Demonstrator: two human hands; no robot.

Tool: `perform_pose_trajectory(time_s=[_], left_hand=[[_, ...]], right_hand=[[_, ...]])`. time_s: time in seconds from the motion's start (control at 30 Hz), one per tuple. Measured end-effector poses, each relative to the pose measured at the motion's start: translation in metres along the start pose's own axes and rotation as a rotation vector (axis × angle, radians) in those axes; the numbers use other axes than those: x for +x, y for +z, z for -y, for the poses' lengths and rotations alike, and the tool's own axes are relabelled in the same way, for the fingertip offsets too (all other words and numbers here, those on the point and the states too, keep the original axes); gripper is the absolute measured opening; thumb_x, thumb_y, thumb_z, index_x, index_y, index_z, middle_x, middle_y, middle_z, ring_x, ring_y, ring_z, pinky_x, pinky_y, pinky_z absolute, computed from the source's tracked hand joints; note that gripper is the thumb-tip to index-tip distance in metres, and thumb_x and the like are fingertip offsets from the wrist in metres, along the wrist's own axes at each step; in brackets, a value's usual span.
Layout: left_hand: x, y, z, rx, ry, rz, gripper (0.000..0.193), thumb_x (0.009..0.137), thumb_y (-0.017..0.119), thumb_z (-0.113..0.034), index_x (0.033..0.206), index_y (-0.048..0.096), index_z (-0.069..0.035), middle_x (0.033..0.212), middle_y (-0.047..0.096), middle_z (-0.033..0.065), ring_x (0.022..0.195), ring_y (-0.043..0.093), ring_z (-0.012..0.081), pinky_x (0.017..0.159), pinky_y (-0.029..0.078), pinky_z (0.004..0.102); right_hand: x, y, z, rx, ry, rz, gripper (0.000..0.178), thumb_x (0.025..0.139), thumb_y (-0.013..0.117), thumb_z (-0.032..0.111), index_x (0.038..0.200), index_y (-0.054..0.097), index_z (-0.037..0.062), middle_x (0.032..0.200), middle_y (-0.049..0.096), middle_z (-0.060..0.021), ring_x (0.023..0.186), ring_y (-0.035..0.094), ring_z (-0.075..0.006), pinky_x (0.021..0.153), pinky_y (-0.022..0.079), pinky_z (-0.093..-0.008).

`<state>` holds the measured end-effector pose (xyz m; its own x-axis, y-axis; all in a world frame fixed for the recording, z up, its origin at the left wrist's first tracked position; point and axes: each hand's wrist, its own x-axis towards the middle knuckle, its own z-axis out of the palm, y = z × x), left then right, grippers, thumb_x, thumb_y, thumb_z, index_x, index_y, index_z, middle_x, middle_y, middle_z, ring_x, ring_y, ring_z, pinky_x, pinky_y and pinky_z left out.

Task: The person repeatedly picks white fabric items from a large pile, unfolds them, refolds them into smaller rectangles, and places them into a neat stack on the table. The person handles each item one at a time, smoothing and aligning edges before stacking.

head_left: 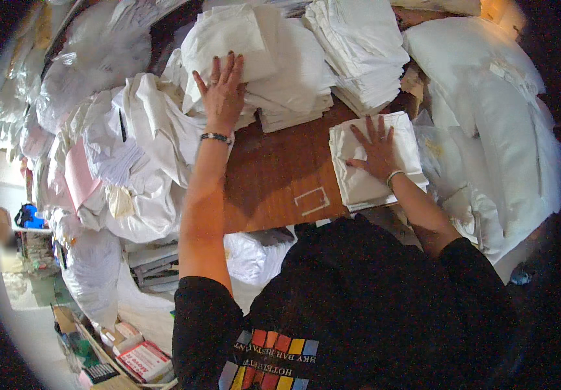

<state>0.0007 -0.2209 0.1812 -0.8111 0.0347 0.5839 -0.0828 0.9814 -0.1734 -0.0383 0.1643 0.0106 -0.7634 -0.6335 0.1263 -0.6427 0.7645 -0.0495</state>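
My left hand lies flat, fingers spread, on a stack of folded white cloths at the far side of the brown wooden table. My right hand presses flat on a separate folded white cloth lying on the table's right part, near its front edge. Neither hand grips anything. A bead bracelet sits on my left wrist and a thin band on my right wrist.
A second tall stack of folded white cloths stands at the back. A heap of crumpled white linen fills the left side. White pillows lie on the right. Boxes and papers sit on the floor at lower left.
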Motion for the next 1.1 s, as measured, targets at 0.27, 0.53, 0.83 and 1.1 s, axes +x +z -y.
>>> perform_pose_trajectory(time_s=[0.27,0.53,0.83,1.1], left_hand=[[0.007,-0.026,-0.001,-0.365,-0.027,-0.016,0.059,0.089,0.063,-0.010,0.144,0.046,-0.023,0.143,0.055,0.0026,0.133,0.051,0.0235,0.114,0.031,0.0520],[-0.078,-0.064,-0.098,-0.446,0.294,0.212,0.065,0.087,0.053,-0.020,0.151,0.039,-0.021,0.153,0.043,-0.0028,0.139,0.045,0.0218,0.120,0.016,0.0548],[-0.144,0.011,-0.121,-1.663,-0.877,-0.079,0.069,0.103,0.048,-0.040,0.153,0.022,-0.001,0.152,0.037,0.0168,0.143,0.034,0.0275,0.115,0.032,0.0440],[-0.113,0.013,-0.134,-1.914,-0.964,0.605,0.054,0.101,0.054,-0.038,0.135,0.046,0.003,0.122,0.061,0.0147,0.105,0.064,0.0210,0.087,0.054,0.0339]], right_hand=[[0.010,-0.029,0.051,0.423,0.127,-0.070,0.088,0.083,0.059,0.069,0.155,0.029,0.0287,0.165,0.004,-0.0154,0.150,-0.002,-0.0448,0.115,0.011,-0.0655],[0.061,-0.089,0.111,2.444,0.035,0.063,0.065,0.098,0.048,0.055,0.143,0.045,0.0067,0.136,0.055,-0.0171,0.122,0.058,-0.0305,0.101,0.049,-0.0457],[0.036,-0.123,0.107,2.283,0.368,0.317,0.052,0.090,0.064,0.034,0.127,0.054,-0.0012,0.117,0.067,-0.0150,0.100,0.070,-0.0253,0.089,0.057,-0.0412],[0.016,-0.149,0.016,2.165,0.242,0.088,0.034,0.086,0.069,0.024,0.111,0.067,0.0014,0.108,0.070,-0.0096,0.101,0.068,-0.0219,0.090,0.056,-0.0350]])
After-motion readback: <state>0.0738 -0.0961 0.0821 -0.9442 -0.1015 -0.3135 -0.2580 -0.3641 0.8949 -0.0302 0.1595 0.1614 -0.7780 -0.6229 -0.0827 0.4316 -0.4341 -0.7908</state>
